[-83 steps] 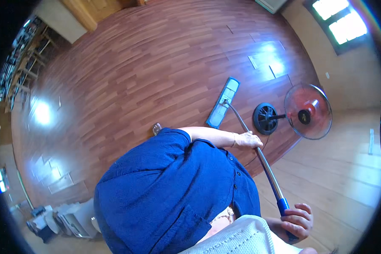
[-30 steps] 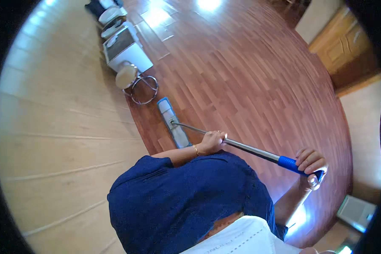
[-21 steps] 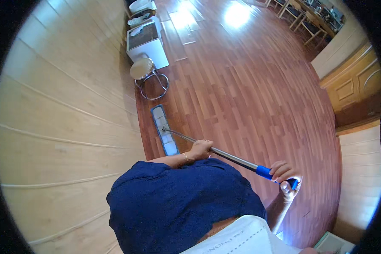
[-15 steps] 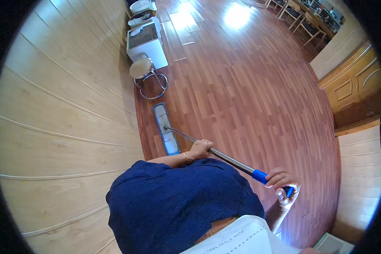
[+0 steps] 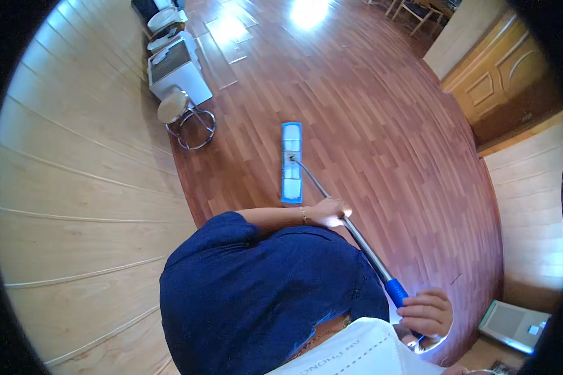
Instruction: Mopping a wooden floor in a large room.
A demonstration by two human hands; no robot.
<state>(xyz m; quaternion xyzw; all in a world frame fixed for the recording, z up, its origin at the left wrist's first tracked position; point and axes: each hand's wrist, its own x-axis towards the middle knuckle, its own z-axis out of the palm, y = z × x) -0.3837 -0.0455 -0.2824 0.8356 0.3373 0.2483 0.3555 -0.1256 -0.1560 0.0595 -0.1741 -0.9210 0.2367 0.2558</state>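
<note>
Both my hands grip the mop: my left hand [image 5: 331,211] is wrapped round the metal pole [image 5: 356,240] mid-way, my right hand [image 5: 426,312] is closed on its blue grip at five o'clock. Its flat blue mop head [image 5: 291,162] lies on the wooden floor [image 5: 381,125] at twelve o'clock, near a stool [image 5: 180,111] at ten. I judge most of the floor is yet to be wiped, though no wet trail shows.

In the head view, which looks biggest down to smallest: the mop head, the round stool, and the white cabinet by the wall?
As they appear:
1. white cabinet
2. mop head, long but narrow
3. round stool, close to the mop head, so that order is unsure

The cabinet and stool lie farther off, so true sizes may differ.
</note>
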